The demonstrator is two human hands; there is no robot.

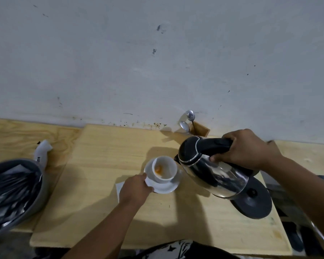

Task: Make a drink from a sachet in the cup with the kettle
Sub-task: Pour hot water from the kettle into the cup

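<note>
A white cup [166, 171] stands on a white saucer [166, 186] on the wooden board, with orange powder [157, 168] at its bottom. My left hand [136, 188] grips the saucer's near-left rim. My right hand [246, 149] is closed around the black handle of the steel kettle [215, 176], which is lifted off its black base [254, 200] and tilted left, its spout just at the cup's right rim. I cannot see any water flowing. A white sachet [120, 186] lies partly under my left hand.
A grey bowl [36, 195] full of dark sachets sits at the left edge, a torn white packet [42, 153] behind it. A wooden holder [199, 129] with two spoons [187, 120] stands against the wall behind the kettle. The board's front edge [120, 243] is close to my body.
</note>
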